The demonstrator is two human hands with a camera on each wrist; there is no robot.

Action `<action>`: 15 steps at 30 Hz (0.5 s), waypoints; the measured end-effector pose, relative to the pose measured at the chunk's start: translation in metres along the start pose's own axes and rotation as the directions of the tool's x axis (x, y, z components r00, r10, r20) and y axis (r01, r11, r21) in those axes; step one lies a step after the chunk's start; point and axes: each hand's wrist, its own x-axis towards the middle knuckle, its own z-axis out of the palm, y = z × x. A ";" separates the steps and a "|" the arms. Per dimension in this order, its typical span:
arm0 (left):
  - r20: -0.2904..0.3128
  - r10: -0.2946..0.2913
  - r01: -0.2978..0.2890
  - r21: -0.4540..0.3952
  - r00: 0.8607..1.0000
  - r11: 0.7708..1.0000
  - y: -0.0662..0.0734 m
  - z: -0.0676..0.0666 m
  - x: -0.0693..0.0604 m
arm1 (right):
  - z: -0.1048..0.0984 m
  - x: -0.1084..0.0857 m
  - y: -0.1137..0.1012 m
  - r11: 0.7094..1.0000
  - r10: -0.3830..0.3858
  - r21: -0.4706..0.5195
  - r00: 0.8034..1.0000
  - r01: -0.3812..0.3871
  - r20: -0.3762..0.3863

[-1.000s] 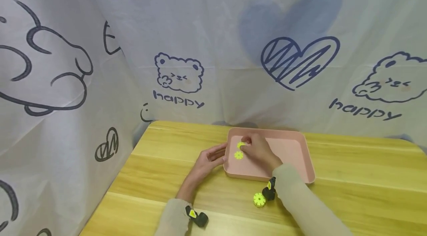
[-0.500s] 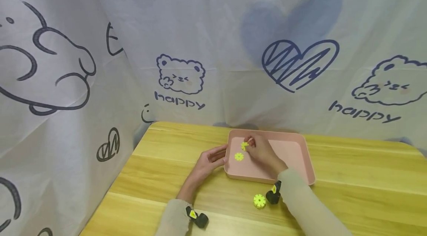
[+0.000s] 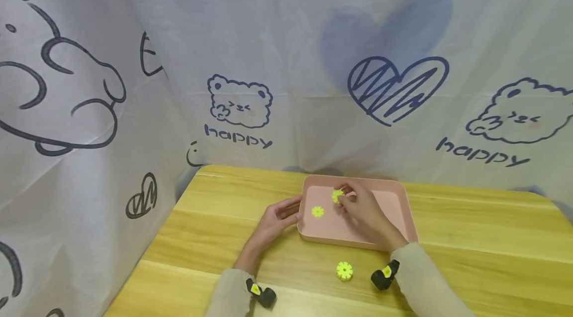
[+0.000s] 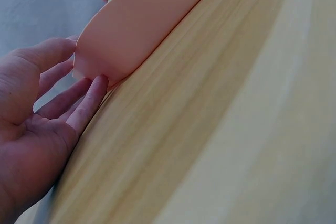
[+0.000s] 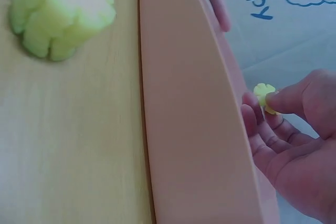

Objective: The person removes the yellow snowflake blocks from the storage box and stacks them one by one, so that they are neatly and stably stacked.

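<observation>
A pink tray [image 3: 358, 243] lies on the wooden table. My left hand [image 3: 274, 220] touches its left end wall with nearly straight fingers; in the left wrist view the fingertips rest against the tray's corner [image 4: 126, 40]. Over the tray's inside, my right hand [image 3: 364, 207] pinches a yellow-green notched disc [image 3: 337, 196] between thumb and fingers. In the right wrist view this disc [image 5: 264, 94] shows above the tray's wall. Another such disc [image 3: 317, 212] lies flat in the tray's left part. A short stack of these discs [image 3: 344, 271] stands in front of the tray.
A pale cloth [image 3: 313, 133] with printed hearts and bears hangs behind and to the left of the table [image 3: 215, 237]. The tray sits near the table's back edge. Each wrist wears a small black camera [image 3: 384, 276].
My right hand has moved right across the tray with the pinched disc, away from the disc lying there. My left hand stays at the tray's left wall.
</observation>
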 end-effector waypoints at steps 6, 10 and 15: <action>0.011 0.020 -0.020 -0.009 1.000 1.000 -0.002 -0.001 0.001 | -0.005 -0.013 -0.005 1.000 0.000 0.013 1.000 0.000 -0.028; 0.017 0.019 -0.018 -0.020 1.000 1.000 -0.002 -0.001 0.001 | -0.008 -0.021 -0.008 1.000 -0.006 -0.007 0.999 0.005 -0.042; 0.007 -0.001 0.001 -0.023 1.000 1.000 -0.003 0.000 0.002 | -0.009 -0.030 -0.011 1.000 -0.018 -0.007 0.998 0.017 -0.068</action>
